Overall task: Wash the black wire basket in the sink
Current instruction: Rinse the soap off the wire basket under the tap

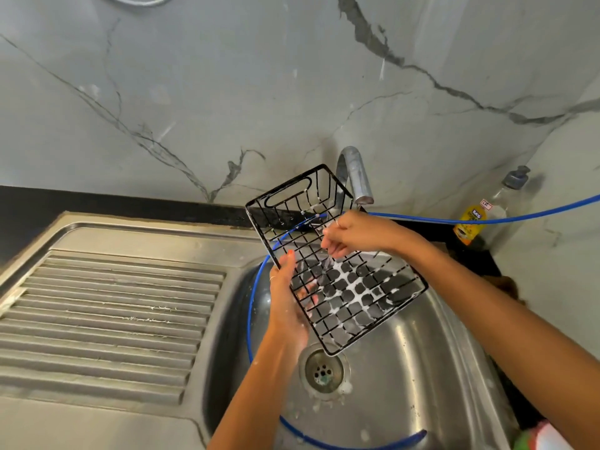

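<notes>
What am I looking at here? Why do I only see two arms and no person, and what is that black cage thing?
The camera sits on a person's head and looks down, so you see only their arms reaching out. This single picture comes from there.

The black cage is a wire basket. The left hand holds it at its left edge, fingers curled round the wire. The right hand reaches in near the top, rubbing or rinsing the wires; its exact grip is unclear. White soap foam clings to the grid.

Water runs from the tap onto the basket, above a steel sink with a drain. A blue hose loops through the sink. To the left is the ridged draining board. A bottle stands in the corner.
</notes>
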The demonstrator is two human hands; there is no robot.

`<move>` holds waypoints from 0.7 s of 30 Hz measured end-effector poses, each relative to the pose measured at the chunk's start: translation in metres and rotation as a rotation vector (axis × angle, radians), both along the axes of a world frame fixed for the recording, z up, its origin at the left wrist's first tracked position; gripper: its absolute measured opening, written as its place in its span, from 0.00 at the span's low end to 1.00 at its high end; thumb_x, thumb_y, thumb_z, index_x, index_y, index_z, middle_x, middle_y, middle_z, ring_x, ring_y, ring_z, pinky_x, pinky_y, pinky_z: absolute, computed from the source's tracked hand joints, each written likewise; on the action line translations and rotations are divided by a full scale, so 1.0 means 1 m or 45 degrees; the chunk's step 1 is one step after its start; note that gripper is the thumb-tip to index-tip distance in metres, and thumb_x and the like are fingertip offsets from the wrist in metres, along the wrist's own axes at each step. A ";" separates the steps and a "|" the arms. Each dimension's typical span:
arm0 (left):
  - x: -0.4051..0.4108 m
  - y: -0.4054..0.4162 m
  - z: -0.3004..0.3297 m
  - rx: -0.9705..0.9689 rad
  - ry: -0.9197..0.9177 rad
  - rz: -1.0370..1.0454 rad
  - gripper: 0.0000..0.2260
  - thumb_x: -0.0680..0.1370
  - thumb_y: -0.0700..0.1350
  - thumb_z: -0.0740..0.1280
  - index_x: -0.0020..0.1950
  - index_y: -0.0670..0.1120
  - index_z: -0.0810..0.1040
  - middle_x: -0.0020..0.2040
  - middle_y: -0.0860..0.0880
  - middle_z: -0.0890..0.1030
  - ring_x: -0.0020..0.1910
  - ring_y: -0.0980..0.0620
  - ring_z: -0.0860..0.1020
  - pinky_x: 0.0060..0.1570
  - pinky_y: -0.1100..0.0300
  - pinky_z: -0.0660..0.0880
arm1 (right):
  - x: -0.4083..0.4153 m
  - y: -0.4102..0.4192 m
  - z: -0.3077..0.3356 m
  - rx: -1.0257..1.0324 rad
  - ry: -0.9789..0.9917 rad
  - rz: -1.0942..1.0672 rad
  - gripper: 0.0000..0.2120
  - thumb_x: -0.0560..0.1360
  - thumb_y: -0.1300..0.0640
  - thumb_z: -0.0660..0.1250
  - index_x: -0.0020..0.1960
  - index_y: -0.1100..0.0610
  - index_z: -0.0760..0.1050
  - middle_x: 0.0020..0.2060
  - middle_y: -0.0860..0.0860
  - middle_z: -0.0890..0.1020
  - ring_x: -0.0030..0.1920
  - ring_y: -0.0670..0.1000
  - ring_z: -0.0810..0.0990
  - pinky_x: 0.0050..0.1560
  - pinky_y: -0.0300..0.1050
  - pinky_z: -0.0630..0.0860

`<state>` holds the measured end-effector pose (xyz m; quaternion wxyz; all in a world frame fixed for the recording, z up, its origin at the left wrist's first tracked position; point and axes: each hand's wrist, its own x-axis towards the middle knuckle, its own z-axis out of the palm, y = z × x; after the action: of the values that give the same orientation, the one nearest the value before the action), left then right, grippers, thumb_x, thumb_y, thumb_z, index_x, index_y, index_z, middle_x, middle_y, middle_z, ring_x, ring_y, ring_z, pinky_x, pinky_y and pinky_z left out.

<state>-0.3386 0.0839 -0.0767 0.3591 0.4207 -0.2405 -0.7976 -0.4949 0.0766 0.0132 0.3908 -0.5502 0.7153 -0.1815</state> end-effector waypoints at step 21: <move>-0.001 0.006 0.024 -0.038 -0.034 -0.134 0.20 0.73 0.27 0.58 0.55 0.49 0.72 0.26 0.53 0.75 0.25 0.55 0.73 0.18 0.68 0.64 | -0.002 0.003 -0.014 0.056 -0.280 -0.218 0.20 0.83 0.53 0.53 0.56 0.67 0.76 0.50 0.61 0.81 0.45 0.51 0.81 0.49 0.39 0.79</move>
<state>-0.3393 0.0894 -0.0531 0.3197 0.4125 -0.2788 -0.8062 -0.4970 0.0794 -0.0011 0.4618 -0.4551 0.7164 -0.2577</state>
